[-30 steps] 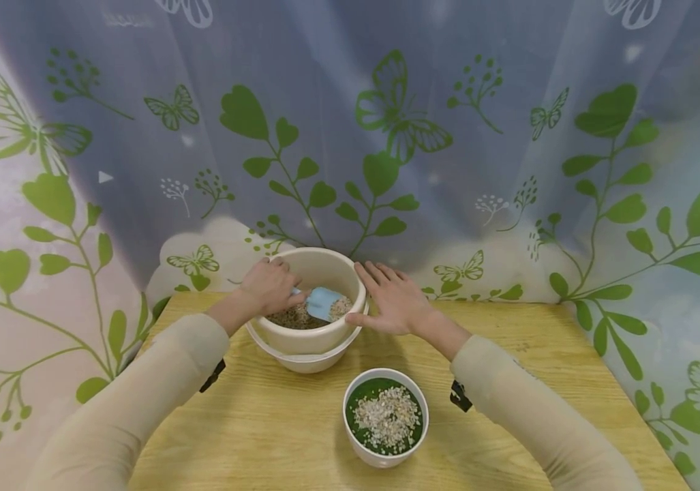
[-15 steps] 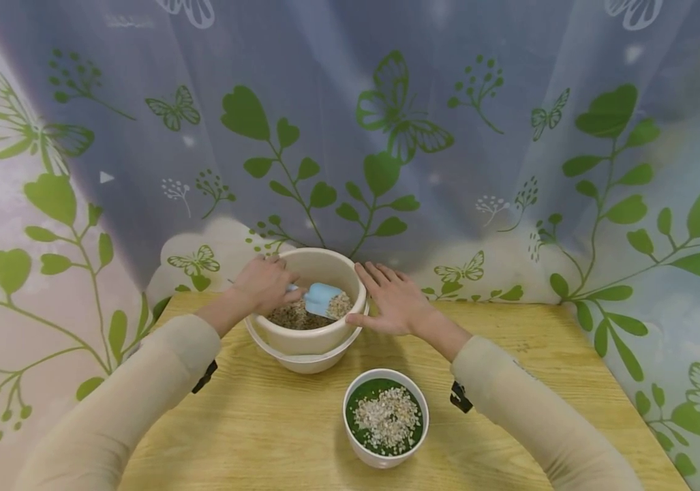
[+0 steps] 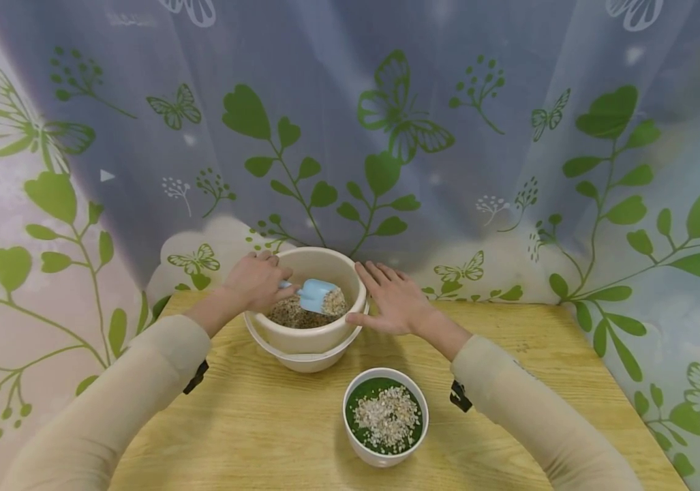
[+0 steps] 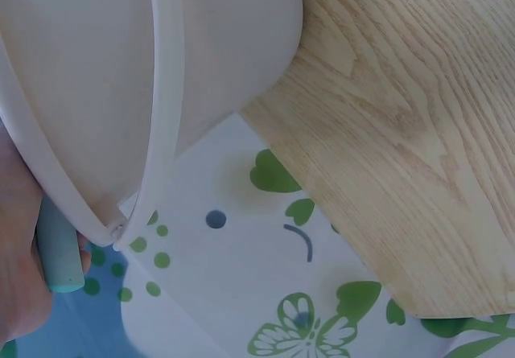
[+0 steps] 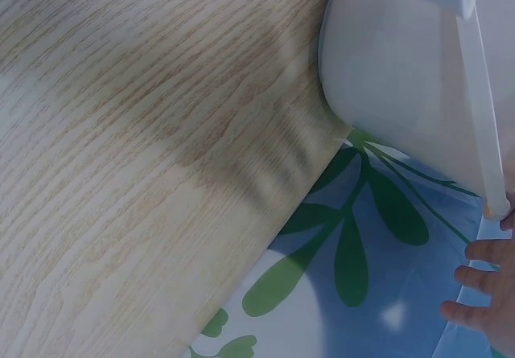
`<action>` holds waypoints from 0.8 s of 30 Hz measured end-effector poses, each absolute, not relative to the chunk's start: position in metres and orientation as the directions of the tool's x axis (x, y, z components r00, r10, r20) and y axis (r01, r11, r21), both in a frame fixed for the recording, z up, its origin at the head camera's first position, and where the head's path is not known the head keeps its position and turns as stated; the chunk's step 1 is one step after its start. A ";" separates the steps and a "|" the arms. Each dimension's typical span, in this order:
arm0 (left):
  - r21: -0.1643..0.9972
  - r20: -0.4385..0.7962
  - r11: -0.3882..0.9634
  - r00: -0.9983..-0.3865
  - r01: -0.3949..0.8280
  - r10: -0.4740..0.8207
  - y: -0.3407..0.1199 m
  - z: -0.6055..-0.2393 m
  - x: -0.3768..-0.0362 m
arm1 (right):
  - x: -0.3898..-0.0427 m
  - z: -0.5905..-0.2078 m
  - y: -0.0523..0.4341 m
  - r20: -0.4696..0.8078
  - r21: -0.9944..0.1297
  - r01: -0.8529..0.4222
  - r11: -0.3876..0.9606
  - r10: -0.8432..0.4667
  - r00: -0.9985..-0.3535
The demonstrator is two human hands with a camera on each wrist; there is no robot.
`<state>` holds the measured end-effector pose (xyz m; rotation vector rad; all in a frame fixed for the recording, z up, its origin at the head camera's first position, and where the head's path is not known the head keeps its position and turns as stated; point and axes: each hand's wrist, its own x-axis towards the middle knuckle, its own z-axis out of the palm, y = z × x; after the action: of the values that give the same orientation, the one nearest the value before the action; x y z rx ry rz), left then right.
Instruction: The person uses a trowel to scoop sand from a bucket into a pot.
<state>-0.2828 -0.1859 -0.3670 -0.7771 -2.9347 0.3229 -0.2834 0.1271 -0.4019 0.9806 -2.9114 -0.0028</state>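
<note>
A cream bucket (image 3: 300,335) with loose grains (image 3: 291,314) inside stands near the back of the table. My left hand (image 3: 257,281) grips the handle of a light blue scoop (image 3: 313,294) at the bucket's left rim. Pale grains (image 3: 334,301) lie in the scoop's blade, which is inside the bucket. The end of the scoop handle (image 4: 61,249) sticks out of my left hand in the left wrist view. With its fingers spread straight, my right hand (image 3: 395,300) rests against the bucket's right side. Closer to me, a white bowl (image 3: 356,440) with a green inside holds pale grains (image 3: 389,417).
The light wooden table (image 3: 251,436) carries both containers. A white bail handle (image 3: 307,357) hangs around the bucket's front. Behind and beside the table hangs a curtain (image 3: 478,225) printed with green leaves and butterflies.
My left hand has drawn slightly left and up, and the scoop has risen from the grains with pale grains in its blade. My right hand and the bowl have stayed in place.
</note>
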 end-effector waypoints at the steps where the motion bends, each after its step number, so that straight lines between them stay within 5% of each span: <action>1: -0.227 0.033 0.847 -0.866 0.480 0.500 -0.186 -0.367 -0.282 | -0.283 -0.402 0.127 0.064 0.025 -0.604 0.796 -0.605 -0.794; 24: -0.191 0.089 0.858 -0.862 0.477 0.499 -0.190 -0.370 -0.279 | -0.283 -0.402 0.128 0.071 0.019 -0.606 0.795 -0.606 -0.792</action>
<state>-0.2787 -0.1905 -0.3702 -0.7648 -2.8973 0.2449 -0.2827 0.1275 -0.4022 0.9826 -2.9067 0.0070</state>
